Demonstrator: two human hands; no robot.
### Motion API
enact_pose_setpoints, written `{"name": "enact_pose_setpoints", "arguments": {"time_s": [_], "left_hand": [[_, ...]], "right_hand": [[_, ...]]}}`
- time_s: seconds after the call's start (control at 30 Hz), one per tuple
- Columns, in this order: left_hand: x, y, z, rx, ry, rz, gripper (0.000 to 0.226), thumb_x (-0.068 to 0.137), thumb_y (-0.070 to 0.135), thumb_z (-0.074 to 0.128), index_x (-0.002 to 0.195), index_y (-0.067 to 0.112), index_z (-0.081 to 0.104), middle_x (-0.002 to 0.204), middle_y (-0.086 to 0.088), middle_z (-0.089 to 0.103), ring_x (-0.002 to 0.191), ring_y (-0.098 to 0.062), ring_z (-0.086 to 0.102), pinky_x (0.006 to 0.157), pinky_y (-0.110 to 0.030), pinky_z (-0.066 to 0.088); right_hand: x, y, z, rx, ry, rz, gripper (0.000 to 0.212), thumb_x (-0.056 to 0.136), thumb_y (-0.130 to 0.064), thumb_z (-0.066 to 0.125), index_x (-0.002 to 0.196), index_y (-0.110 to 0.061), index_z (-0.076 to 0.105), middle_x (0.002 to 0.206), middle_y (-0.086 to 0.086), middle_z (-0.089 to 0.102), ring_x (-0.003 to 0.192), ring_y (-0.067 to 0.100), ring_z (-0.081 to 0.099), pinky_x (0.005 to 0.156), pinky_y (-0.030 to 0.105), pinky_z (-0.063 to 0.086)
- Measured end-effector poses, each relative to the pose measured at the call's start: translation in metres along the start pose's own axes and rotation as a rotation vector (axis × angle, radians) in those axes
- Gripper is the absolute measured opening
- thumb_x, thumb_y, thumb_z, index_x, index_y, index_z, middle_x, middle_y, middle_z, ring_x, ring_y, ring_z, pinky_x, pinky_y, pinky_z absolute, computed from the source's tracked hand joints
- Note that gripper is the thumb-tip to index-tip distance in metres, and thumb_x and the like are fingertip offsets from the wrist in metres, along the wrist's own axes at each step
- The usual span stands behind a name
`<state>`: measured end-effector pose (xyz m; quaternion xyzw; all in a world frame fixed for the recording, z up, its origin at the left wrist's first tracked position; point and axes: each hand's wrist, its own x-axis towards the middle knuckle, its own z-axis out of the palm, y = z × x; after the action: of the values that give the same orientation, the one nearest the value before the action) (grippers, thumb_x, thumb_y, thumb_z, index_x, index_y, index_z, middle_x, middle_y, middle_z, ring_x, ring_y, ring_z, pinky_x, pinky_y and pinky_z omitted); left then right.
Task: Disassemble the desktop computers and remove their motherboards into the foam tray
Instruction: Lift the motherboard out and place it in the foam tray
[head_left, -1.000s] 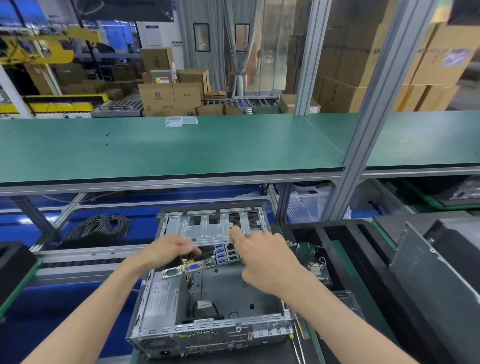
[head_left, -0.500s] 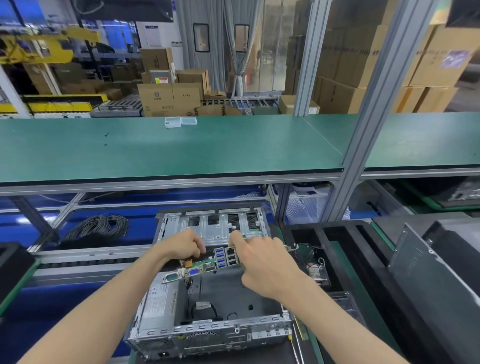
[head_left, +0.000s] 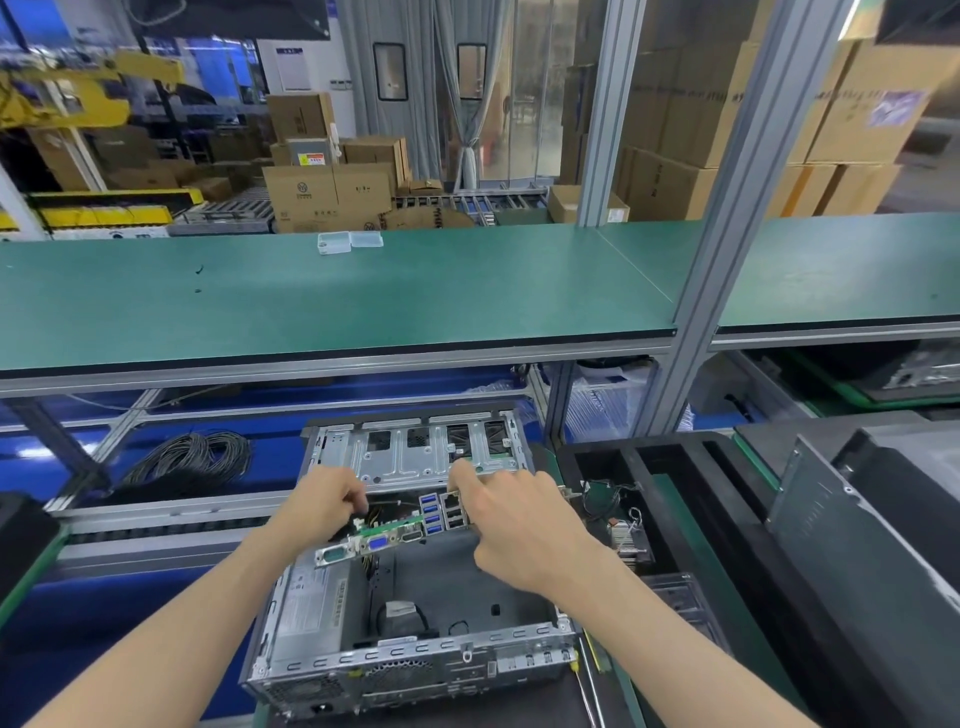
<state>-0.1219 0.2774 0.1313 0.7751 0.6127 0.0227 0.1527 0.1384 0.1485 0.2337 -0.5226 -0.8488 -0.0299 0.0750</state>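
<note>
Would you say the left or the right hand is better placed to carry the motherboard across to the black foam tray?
Right, probably. The right hand already grips the motherboard on the side toward the foam tray; the left hand holds the far side.

The computer case (head_left: 415, 670) is bare, dull-grey stamped metal. The motherboard (head_left: 395, 530) is green board with shiny metal ports. The bench top (head_left: 363, 296) is matt green; the foam tray (head_left: 675, 499) matt black.

Motherboard (head_left: 400, 525) mostly hidden behind hands; left hand (head_left: 324, 501) fingertips tucked, grip unclear.
</note>
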Motion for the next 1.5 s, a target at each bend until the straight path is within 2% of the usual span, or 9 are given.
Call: {"name": "enact_pose_setpoints", "arguments": {"time_s": [0.17, 0.33, 0.5, 0.67, 0.8, 0.9, 1.03, 1.17, 1.5], "left_hand": [[0.000, -0.012, 0.015, 0.147, -0.216, -0.028, 0.021, 0.090, 0.001, 0.058, 0.102, 0.003, 0.075, 0.101, -0.013, 0.075, 0.089, -0.023, 0.070, 0.079, -0.025, 0.052], [-0.002, -0.005, 0.014, -0.100, -0.227, -0.035, 0.043, 0.091, -0.004, 0.046, 0.102, 0.021, 0.079, 0.102, 0.005, 0.071, 0.094, -0.009, 0.064, 0.088, -0.029, 0.051], [-0.008, 0.011, 0.002, -0.399, -0.198, -0.064, 0.051, 0.095, -0.002, 0.052, 0.065, 0.032, 0.077, 0.099, 0.003, 0.071, 0.080, -0.013, 0.066, 0.076, -0.033, 0.049], [-0.003, 0.027, -0.002, -0.759, -0.114, -0.159, 0.038, 0.090, -0.009, 0.056, 0.069, 0.013, 0.079, 0.106, -0.022, 0.070, 0.055, -0.016, 0.065, 0.047, -0.022, 0.050], [0.014, 0.059, -0.004, -1.164, -0.008, -0.291, 0.023, 0.090, 0.002, 0.059, 0.085, 0.009, 0.081, 0.115, -0.021, 0.067, 0.080, -0.027, 0.070, 0.058, -0.030, 0.053], [0.029, 0.097, -0.002, -1.542, 0.034, -0.360, 0.017, 0.095, 0.006, 0.059, 0.104, 0.000, 0.071, 0.112, -0.017, 0.068, 0.078, -0.025, 0.071, 0.061, -0.035, 0.057], [0.037, 0.153, 0.006, -1.830, -0.083, -0.302, 0.010, 0.100, 0.015, 0.057, 0.099, 0.005, 0.056, 0.104, -0.019, 0.063, 0.089, -0.028, 0.062, 0.086, -0.040, 0.055], [0.035, 0.220, 0.019, -1.899, -0.207, -0.226, 0.039, 0.104, 0.031, 0.049, 0.079, 0.013, 0.072, 0.081, -0.010, 0.072, 0.077, -0.024, 0.064, 0.080, -0.037, 0.052], [0.038, 0.344, 0.069, -1.951, -0.556, -0.219, 0.048, 0.103, 0.053, 0.037, 0.096, 0.011, 0.059, 0.106, -0.016, 0.066, 0.097, -0.032, 0.061, 0.094, -0.047, 0.049]], "right_hand": [[-0.001, 0.002, -0.001, 0.019, 0.000, 0.004, 0.051, 0.078, -0.004, 0.052, 0.126, -0.012, 0.034, 0.063, -0.002, 0.036, 0.054, 0.022, 0.034, 0.056, 0.035, 0.030], [-0.003, 0.007, -0.009, 0.010, 0.029, -0.001, 0.061, 0.078, -0.006, 0.053, 0.134, -0.013, 0.032, 0.067, -0.002, 0.039, 0.061, 0.029, 0.042, 0.059, 0.036, 0.033], [-0.007, 0.015, -0.024, 0.008, 0.075, 0.012, 0.059, 0.078, -0.007, 0.056, 0.130, -0.016, 0.030, 0.066, -0.002, 0.040, 0.059, 0.026, 0.040, 0.055, 0.033, 0.027], [-0.015, 0.028, -0.044, -0.008, 0.145, 0.040, 0.052, 0.076, -0.008, 0.060, 0.121, -0.018, 0.037, 0.065, -0.002, 0.044, 0.053, 0.023, 0.037, 0.050, 0.029, 0.015], [-0.025, 0.044, -0.053, -0.038, 0.184, 0.092, 0.048, 0.075, -0.007, 0.058, 0.115, -0.021, 0.036, 0.070, -0.001, 0.053, 0.056, 0.027, 0.040, 0.050, 0.030, 0.015], [-0.035, 0.060, -0.053, -0.031, 0.198, 0.194, 0.050, 0.076, -0.007, 0.057, 0.117, -0.022, 0.032, 0.073, -0.002, 0.055, 0.060, 0.028, 0.045, 0.050, 0.030, 0.016], [-0.056, 0.082, -0.045, -0.031, 0.209, 0.355, 0.044, 0.079, -0.010, 0.059, 0.109, -0.023, 0.030, 0.076, -0.003, 0.057, 0.061, 0.026, 0.046, 0.049, 0.030, 0.019], [-0.082, 0.105, -0.034, -0.004, 0.201, 0.542, 0.038, 0.081, -0.010, 0.058, 0.106, -0.023, 0.032, 0.078, -0.003, 0.051, 0.064, 0.028, 0.043, 0.051, 0.033, 0.021], [-0.140, 0.157, -0.003, -0.020, 0.159, 0.932, 0.041, 0.084, -0.014, 0.061, 0.117, -0.016, 0.037, 0.089, 0.002, 0.059, 0.073, 0.028, 0.051, 0.060, 0.035, 0.033]]}}
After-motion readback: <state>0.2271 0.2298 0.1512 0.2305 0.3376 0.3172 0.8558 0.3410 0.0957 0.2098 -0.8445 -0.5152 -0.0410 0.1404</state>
